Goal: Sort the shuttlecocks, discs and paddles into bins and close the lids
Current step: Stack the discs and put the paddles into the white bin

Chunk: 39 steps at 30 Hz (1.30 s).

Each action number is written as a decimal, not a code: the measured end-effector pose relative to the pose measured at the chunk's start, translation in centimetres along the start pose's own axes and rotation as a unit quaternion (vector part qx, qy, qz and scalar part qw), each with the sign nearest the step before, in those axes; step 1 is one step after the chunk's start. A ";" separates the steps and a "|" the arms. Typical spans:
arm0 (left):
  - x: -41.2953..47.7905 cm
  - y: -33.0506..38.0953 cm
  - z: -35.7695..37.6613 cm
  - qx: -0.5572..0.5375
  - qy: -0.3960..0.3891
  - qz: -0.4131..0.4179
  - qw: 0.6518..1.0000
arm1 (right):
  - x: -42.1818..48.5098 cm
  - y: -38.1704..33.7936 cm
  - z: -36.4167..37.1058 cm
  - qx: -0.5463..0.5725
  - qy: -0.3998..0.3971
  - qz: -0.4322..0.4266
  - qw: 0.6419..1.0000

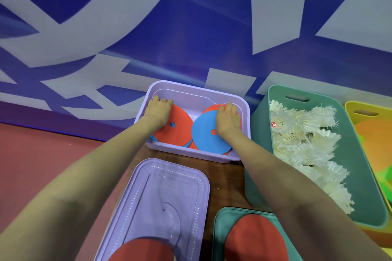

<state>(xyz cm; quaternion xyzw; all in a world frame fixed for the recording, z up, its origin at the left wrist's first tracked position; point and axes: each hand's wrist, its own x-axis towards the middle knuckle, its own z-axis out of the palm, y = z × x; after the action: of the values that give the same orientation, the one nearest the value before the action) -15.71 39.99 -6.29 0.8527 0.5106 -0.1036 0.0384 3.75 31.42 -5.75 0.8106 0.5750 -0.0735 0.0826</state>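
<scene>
The dark brown wood-grain worktop (223,177) stands against a blue wall (191,27) printed with large pale grey shapes. A purple band (31,116) runs along the wall base. A reddish-pink floor (42,154) lies left of the worktop.
</scene>
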 end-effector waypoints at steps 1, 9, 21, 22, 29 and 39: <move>0.0 -0.2 0.1 0.001 -0.001 0.008 1.000 | 0.0 -0.1 0.1 0.004 -0.001 0.008 1.000; -0.9 -0.4 0.0 -0.149 0.090 -0.018 0.985 | 0.0 0.1 -0.5 0.034 -0.008 0.000 0.999; -2.7 -0.3 -2.1 -0.177 -0.045 -0.009 0.983 | -0.6 0.6 -0.4 0.012 -0.055 0.032 0.998; -3.0 -0.4 -2.0 -0.181 -0.042 -0.005 0.983 | -0.6 0.5 -0.4 0.014 -0.058 0.041 0.997; -4.9 0.3 -3.4 -0.218 0.055 -0.018 0.974 | -0.5 1.5 -2.6 0.103 0.005 -0.012 0.995; -7.4 0.2 -6.6 -0.361 0.324 -0.088 0.870 | -1.5 -0.1 -5.2 0.405 0.018 0.024 0.914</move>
<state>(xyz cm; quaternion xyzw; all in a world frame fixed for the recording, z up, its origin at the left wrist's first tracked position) -18.00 34.61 1.76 0.7169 0.5690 0.3668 0.1665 3.24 31.21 -0.37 0.7893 0.4782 -0.2831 -0.2612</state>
